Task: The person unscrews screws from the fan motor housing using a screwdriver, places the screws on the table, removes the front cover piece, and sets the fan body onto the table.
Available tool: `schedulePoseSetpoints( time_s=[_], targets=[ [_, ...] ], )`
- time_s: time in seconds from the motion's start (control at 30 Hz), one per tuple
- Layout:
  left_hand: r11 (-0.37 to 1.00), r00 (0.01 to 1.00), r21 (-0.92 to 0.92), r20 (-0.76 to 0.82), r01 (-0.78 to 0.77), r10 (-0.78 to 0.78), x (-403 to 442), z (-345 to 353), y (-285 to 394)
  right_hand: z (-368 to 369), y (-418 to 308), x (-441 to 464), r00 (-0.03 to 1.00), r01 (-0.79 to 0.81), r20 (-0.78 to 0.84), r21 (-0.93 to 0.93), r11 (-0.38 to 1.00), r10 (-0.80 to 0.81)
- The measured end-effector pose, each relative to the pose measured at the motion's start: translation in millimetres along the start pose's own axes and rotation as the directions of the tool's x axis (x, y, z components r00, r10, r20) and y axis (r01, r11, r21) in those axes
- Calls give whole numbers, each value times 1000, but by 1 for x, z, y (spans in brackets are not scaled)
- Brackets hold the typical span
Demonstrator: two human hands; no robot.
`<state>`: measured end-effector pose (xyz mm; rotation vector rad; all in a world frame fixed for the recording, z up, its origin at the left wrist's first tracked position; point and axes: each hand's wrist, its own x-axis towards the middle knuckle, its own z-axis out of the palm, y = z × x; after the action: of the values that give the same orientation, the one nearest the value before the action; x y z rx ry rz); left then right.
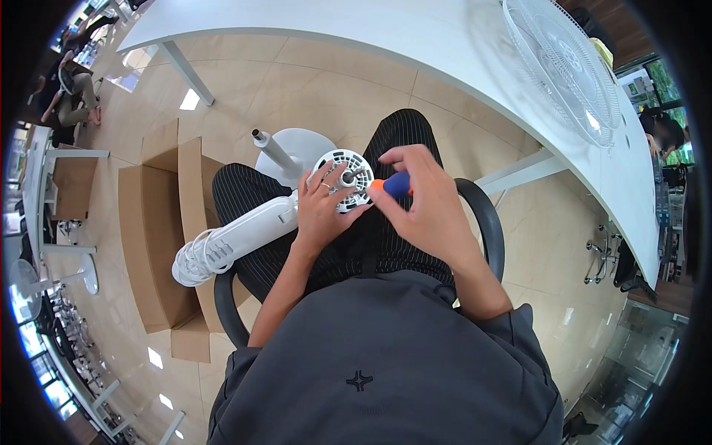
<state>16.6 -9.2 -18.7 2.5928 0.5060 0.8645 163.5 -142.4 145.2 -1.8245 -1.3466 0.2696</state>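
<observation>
A white fan body lies across my lap, its round slotted motor housing [343, 157] facing up and its long white neck [252, 236] pointing to the lower left. A white cord [199, 256] is bundled at the neck's far end. My left hand [324, 208] grips the housing, fingers over its face and thumb along the lower edge. A screwdriver [397, 185] with a blue and orange handle is pinched between the thumb and fingers of my right hand [428, 208]. It points left toward the housing's centre; I cannot tell whether its tip touches.
A white round base with an upright pole [276, 152] stands on the floor beyond my knee. Left of me is an open cardboard box [152, 245]. A wire fan guard [567, 70] rests on the white table [415, 37]. Chair armrests [486, 222] flank me; a person [74, 93] sits far left.
</observation>
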Motion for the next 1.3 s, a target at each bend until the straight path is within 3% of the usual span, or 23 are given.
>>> schedulePoseSetpoints(
  time_s=[0.03, 0.07, 0.1, 0.17, 0.3, 0.37, 0.4, 0.47, 0.5, 0.57, 0.7, 0.8, 0.87, 0.97, 1.0, 1.07, 1.17, 1.3],
  targets=[
    [1000, 1000, -10, -5, 4, -4, 0, 0, 1, 4, 0, -1, 993, -78, -99, -119, 990, 66],
    [1000, 1000, -18, -9, 7, -7, 0, -1, 1, 7, 4, -1, 977, -206, -90, -141, 968, 195],
    [1000, 1000, -16, -10, 6, -6, -1, -2, 1, 4, 7, 2, 977, -205, -91, -140, 969, 193],
    [1000, 1000, -23, 1, 7, -7, -1, -1, 0, -5, 14, 5, 999, 15, 34, 47, 999, -16],
    [1000, 1000, -12, -9, 7, -7, 0, 0, 0, -6, 12, 2, 990, -11, 141, 211, 977, -19],
    [1000, 1000, -8, -1, 11, -11, 0, -1, 1, 5, 7, -1, 991, -117, -81, -170, 979, 104],
    [1000, 1000, -6, -1, 13, -13, 0, -2, 1, 2, 4, 2, 991, -115, -79, -167, 979, 103],
    [1000, 1000, -14, 5, 16, -16, 0, -3, 2, -9, -2, 9, 910, -384, 90, -178, 906, 404],
    [1000, 1000, -15, 7, 14, -14, 0, -2, 1, -11, 2, 8, 910, -386, 89, -178, 905, 406],
    [1000, 1000, -17, -1, 13, -13, -1, 0, 0, -16, 9, 6, 991, -53, 121, 9, 999, 52],
    [1000, 1000, -4, -6, 23, -24, 1, -4, 3, -6, 3, 2, 994, -83, 71, -12, 997, 83],
    [1000, 1000, -1, -8, 19, -19, 1, -2, 3, -4, 5, 4, 972, -221, 65, -55, 974, 224],
    [1000, 1000, -17, -12, 7, -7, 1, -2, 1, -5, 13, 5, 994, 2, 103, 149, 989, -17],
    [1000, 1000, -15, 3, 3, -3, 0, -2, 0, -3, 7, 4, 998, 53, 39, 59, 997, -55],
    [1000, 1000, -18, 3, 1, -1, 1, -2, 0, -2, 6, 4, 998, 51, 38, 56, 997, -54],
    [1000, 1000, -19, -15, 1, -1, 1, -3, 2, -1, 5, 4, 980, -201, -7, -73, 977, 201],
    [1000, 1000, -17, -10, 7, -7, 0, -1, 1, -11, 0, 8, 958, -282, 68, 51, 958, 279],
    [1000, 1000, -18, -5, 3, -3, 1, -2, 1, -7, 6, 2, 970, -240, 43, 73, 968, 238]
  ],
)
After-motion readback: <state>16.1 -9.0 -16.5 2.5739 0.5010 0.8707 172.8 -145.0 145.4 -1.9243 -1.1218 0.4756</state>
